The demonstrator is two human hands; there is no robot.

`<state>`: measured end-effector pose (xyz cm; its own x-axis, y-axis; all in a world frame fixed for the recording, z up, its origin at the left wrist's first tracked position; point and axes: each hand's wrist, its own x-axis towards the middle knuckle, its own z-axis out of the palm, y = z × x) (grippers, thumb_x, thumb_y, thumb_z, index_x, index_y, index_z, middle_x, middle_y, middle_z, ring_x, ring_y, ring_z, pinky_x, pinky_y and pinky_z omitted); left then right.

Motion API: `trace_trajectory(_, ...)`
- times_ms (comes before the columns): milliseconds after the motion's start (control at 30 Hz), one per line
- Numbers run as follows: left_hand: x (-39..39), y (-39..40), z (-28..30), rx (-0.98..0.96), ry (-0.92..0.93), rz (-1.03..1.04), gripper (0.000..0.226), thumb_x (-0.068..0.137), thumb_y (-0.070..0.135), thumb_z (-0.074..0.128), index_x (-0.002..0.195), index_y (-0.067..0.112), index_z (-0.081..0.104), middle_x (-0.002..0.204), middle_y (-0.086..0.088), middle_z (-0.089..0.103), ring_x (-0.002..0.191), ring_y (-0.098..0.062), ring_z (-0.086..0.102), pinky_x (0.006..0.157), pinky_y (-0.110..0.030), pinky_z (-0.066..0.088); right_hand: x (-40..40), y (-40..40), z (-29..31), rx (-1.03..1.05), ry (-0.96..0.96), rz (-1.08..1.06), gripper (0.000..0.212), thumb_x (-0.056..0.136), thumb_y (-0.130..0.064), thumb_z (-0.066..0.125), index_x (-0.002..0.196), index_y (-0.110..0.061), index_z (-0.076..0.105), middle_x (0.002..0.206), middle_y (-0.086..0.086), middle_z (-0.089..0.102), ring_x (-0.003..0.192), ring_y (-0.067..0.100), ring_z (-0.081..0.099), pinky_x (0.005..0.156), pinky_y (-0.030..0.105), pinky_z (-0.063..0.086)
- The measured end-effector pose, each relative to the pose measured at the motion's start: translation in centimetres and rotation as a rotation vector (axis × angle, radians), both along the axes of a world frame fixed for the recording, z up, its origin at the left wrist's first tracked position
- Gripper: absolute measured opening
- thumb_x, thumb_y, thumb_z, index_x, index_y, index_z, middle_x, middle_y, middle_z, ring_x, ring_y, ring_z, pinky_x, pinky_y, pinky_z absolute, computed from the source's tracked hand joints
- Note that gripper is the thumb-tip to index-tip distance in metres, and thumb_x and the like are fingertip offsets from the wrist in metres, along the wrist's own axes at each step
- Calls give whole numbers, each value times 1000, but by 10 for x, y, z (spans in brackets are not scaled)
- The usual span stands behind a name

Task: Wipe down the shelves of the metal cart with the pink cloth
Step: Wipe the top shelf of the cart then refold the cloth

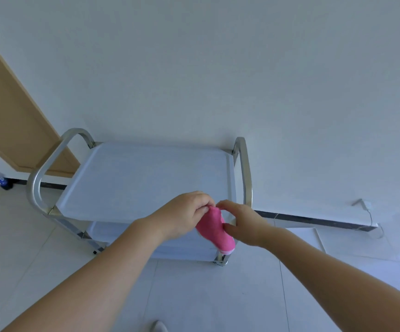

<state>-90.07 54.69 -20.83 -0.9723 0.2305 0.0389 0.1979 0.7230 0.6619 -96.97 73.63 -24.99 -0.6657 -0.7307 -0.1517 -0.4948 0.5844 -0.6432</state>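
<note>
Both my hands pinch folded pink cloth (214, 230) at lower centre: left hand (184, 213) and right hand (242, 220) fingertips clamped on top edge, above near edge of shiny two-shelf metal cart (146, 178).

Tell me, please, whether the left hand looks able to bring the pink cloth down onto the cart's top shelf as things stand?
Probably yes. The left hand pinches the pink cloth just above the near edge of the top shelf, whose surface shows nothing lying on it. The right hand also holds the cloth and would have to follow or let go.
</note>
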Motion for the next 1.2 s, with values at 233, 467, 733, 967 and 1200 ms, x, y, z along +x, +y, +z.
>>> trace_trajectory(233,-36,-26,-40,-13,-68,-105,17,93,13,45,98,19,61,91,11,55,85,-7,51,79,-21,41,-6,6,-23,123,71,-252,14,87,-10,48,94,-20,54,87,-4,60,75,16,54,65,28,43)
trace_trajectory(467,-70,16,-90,9,-265,-167,23,87,3,47,97,17,62,94,1,59,86,-16,54,79,-28,46,-14,56,-55,385,222,-534,19,82,-2,45,89,-17,52,75,1,54,69,24,49,63,31,36)
trace_trajectory(733,-117,49,-131,-70,-293,-20,25,83,2,46,91,18,63,88,2,59,82,-19,55,74,-32,47,-60,71,-102,314,112,-695,13,83,1,43,83,-11,49,78,11,59,66,31,49,55,33,36)
trace_trajectory(967,-150,36,-153,-111,-282,59,21,84,1,49,89,15,63,87,2,60,81,-19,55,74,-32,47,-68,40,-146,-21,-157,-760,59,87,-24,58,139,-17,31,150,2,30,117,21,47,87,31,42)
trace_trajectory(1200,-157,30,-156,-116,-238,42,20,86,4,52,99,15,62,97,1,59,90,-20,57,79,-31,47,-53,3,-176,-177,-321,-1027,32,92,-34,48,122,-27,38,101,-10,57,73,-11,59,46,9,37)
